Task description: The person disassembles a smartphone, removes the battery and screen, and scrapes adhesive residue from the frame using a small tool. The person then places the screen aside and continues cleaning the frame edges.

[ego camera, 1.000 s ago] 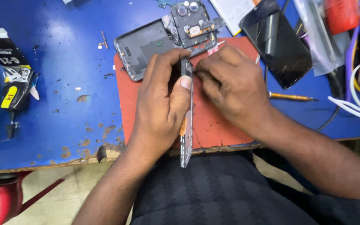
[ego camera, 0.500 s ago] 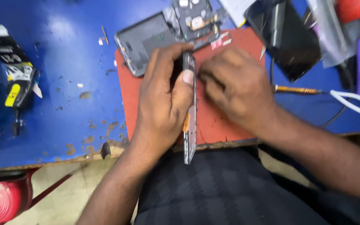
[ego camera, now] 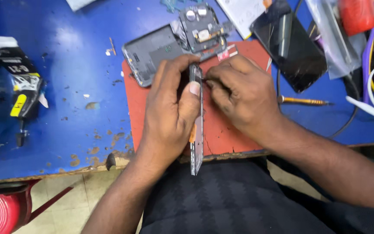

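My left hand (ego camera: 172, 108) grips a thin phone frame (ego camera: 196, 143) held on edge over a red work mat (ego camera: 226, 134); its lower end juts past the table edge. My right hand (ego camera: 239, 93) presses against the frame's upper part with pinched fingertips; whatever small thing they hold is hidden. Just beyond my hands lies an opened grey phone back housing (ego camera: 152, 52) with an exposed circuit board (ego camera: 202, 28).
A cracked black screen panel (ego camera: 299, 47) lies at the right, with a yellow-handled screwdriver (ego camera: 304, 101) below it. White and yellow cables (ego camera: 369, 99) and a clear plastic bag (ego camera: 338, 39) crowd the far right. A black box (ego camera: 18, 82) sits left on the worn blue table (ego camera: 74, 108).
The view has shifted slightly. Both hands stay on the phone frame, with my right fingertips working at its upper edge.
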